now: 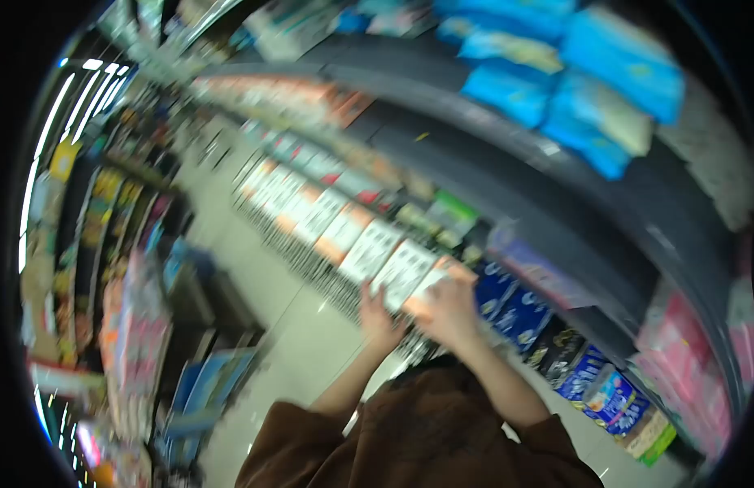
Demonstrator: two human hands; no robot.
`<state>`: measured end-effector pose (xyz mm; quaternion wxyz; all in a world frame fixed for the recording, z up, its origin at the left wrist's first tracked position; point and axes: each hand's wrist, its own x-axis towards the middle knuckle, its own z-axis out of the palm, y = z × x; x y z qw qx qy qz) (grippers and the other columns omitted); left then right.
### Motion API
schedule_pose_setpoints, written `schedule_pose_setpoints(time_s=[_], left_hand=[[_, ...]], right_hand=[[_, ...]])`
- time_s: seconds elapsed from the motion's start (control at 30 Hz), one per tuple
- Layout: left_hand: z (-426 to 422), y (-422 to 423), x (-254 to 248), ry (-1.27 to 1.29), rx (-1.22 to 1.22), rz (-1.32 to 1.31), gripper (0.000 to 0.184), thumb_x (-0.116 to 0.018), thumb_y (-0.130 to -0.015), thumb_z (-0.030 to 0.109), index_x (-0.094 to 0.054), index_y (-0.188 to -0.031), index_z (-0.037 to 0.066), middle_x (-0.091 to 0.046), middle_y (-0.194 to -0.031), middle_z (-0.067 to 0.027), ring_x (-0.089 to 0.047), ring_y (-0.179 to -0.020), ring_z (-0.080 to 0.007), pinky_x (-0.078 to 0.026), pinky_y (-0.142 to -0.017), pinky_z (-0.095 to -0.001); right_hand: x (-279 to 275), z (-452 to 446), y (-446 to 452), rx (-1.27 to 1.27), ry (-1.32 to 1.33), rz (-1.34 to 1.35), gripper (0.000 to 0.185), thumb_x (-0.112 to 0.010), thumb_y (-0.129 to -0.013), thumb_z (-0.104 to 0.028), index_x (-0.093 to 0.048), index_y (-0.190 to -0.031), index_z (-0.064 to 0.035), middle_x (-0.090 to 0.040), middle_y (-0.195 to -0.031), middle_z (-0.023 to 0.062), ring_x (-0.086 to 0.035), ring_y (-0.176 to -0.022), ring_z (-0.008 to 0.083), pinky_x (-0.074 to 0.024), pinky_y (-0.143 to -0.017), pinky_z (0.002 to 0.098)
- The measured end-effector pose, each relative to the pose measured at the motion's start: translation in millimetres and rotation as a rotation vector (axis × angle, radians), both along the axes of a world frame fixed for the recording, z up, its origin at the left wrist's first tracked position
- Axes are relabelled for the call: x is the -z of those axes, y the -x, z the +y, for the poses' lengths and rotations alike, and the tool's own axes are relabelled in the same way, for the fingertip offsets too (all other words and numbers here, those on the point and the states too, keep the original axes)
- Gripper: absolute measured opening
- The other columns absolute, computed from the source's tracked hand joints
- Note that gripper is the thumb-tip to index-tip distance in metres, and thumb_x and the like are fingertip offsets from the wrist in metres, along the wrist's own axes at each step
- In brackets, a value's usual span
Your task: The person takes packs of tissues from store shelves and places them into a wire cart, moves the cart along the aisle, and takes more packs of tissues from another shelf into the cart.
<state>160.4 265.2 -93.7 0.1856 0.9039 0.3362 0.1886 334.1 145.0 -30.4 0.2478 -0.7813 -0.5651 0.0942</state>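
Note:
A row of orange-and-white packs point(369, 254) lies in a long wire basket point(308, 266) below the shelf, running away from me. My right hand point(450, 311) is bent over the nearest orange-and-white pack point(420, 307) at the row's near end, gripping it; blur softens its fingertips. Beside the row's left edge is my left hand point(380, 321), its fingers apart and the tips close to the packs. Whether those tips touch a pack, I cannot tell. The print on the packs is too blurred to read.
Dark shelves point(483, 175) curve along the right, with blue packs point(556, 81) above and pink packs point(682, 358) at lower right. Blue bags point(609, 398) stand low near my right arm. Pale tiled floor point(292, 350) separates this shelf from stocked displays point(137, 325) on the left.

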Motion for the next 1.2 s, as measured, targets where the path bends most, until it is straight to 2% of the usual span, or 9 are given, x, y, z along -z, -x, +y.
schedule_pose_setpoints(time_s=[0.13, 0.23, 0.33, 0.47, 0.6, 0.67, 0.83, 1.07, 1.2], left_hand=[[-0.1, 10.3, 14.5, -0.091, 0.101, -0.238, 0.086, -0.060, -0.061, 0.002, -0.037, -0.143, -0.007, -0.022, -0.155, -0.0417, -0.020, -0.146, -0.0592, -0.021, -0.116, -0.0661], [-17.8, 3.4, -16.1, -0.058, 0.216, -0.473, 0.073, -0.063, -0.070, 0.003, -0.041, -0.139, -0.004, -0.022, -0.154, -0.0420, -0.023, -0.143, -0.0621, -0.026, -0.114, -0.0662], [-55.7, -14.5, -21.8, 0.077, 0.327, -0.447, 0.060, -0.065, -0.075, 0.002, -0.048, -0.132, -0.002, -0.028, -0.150, -0.0408, -0.031, -0.140, -0.0595, -0.031, -0.112, -0.0645], [-84.2, -62.6, -69.9, 0.146, 0.678, -0.319, 0.045, -0.067, -0.076, 0.002, -0.062, -0.121, 0.004, -0.047, -0.146, -0.0240, -0.044, -0.134, -0.0461, -0.037, -0.110, -0.0591], [-89.7, -68.4, -47.3, -0.019, 0.726, -0.221, 0.042, -0.068, -0.078, 0.009, -0.065, -0.120, 0.007, -0.049, -0.147, -0.0184, -0.049, -0.132, -0.0400, -0.040, -0.108, -0.0551], [-89.6, -67.9, -40.7, -0.070, 0.736, -0.212, 0.042, -0.069, -0.077, 0.012, -0.066, -0.119, 0.008, -0.051, -0.146, -0.0169, -0.051, -0.128, -0.0367, -0.043, -0.104, -0.0517], [-85.1, -66.5, -43.8, -0.030, 0.732, -0.243, 0.038, -0.070, -0.078, 0.013, -0.067, -0.115, 0.008, -0.055, -0.142, -0.0137, -0.057, -0.118, -0.0337, -0.046, -0.098, -0.0465], [-85.3, -60.6, -37.1, -0.005, 0.738, -0.280, 0.033, -0.071, -0.078, 0.014, -0.068, -0.110, 0.010, -0.058, -0.136, -0.0097, -0.059, -0.114, -0.0300, -0.048, -0.094, -0.0434], [-83.9, -60.5, -33.2, -0.005, 0.741, -0.304, 0.031, -0.070, -0.079, 0.013, -0.069, -0.110, 0.011, -0.059, -0.136, -0.0099, -0.059, -0.113, -0.0295, -0.049, -0.092, -0.0427]], right_hand=[[-18.1, -48.3, -14.2, -0.053, -0.291, 0.233, 0.034, -0.075, -0.088, -0.028, -0.068, -0.113, -0.0052, -0.068, -0.112, 0.0135, -0.062, -0.113, 0.0332, -0.0416, -0.107, 0.0494], [-83.1, -106.4, -41.4, 0.145, -0.381, 0.349, 0.028, -0.074, -0.091, -0.019, -0.066, -0.114, -0.0060, -0.069, -0.111, 0.0127, -0.063, -0.112, 0.0334, -0.0458, -0.107, 0.0447], [-172.4, -173.9, -85.2, 0.455, -0.446, 0.030, 0.023, -0.073, -0.086, -0.005, -0.066, -0.108, -0.0046, -0.070, -0.108, 0.0125, -0.068, -0.099, 0.0315, -0.0540, -0.086, 0.0409], [-251.3, -208.7, -169.1, 0.626, -0.588, -0.449, 0.026, -0.070, -0.087, -0.002, -0.063, -0.112, -0.0001, -0.069, -0.104, 0.0148, -0.068, -0.096, 0.0279, -0.0529, -0.088, 0.0366], [-286.4, -197.8, -247.9, 0.857, -0.377, -0.568, 0.056, -0.075, -0.086, -0.015, -0.052, -0.135, -0.0009, -0.063, -0.121, 0.0230, -0.062, -0.116, 0.0381, -0.0511, -0.098, 0.0442], [-286.8, -193.2, -281.5, 0.895, -0.238, -0.803, 0.076, -0.078, -0.081, -0.017, -0.042, -0.147, -0.0051, -0.051, -0.141, 0.0226, -0.052, -0.129, 0.0407, -0.0457, -0.106, 0.0479], [-289.3, -195.6, -357.8, 0.895, 0.223, -1.252, 0.106, -0.083, -0.070, -0.020, -0.026, -0.158, -0.0069, -0.036, -0.154, 0.0205, -0.038, -0.139, 0.0432, -0.0304, -0.120, 0.0532], [-297.5, -188.8, -372.1, 0.802, 0.103, -1.296, 0.101, -0.077, -0.075, -0.018, -0.024, -0.160, -0.0111, -0.032, -0.158, 0.0175, -0.036, -0.141, 0.0448, -0.0296, -0.118, 0.0610], [-311.0, -164.0, -376.9, 0.774, 0.403, -1.344, 0.094, -0.073, -0.080, -0.015, -0.026, -0.161, -0.0196, -0.027, -0.162, 0.0172, -0.036, -0.142, 0.0457, -0.0382, -0.111, 0.0653]])
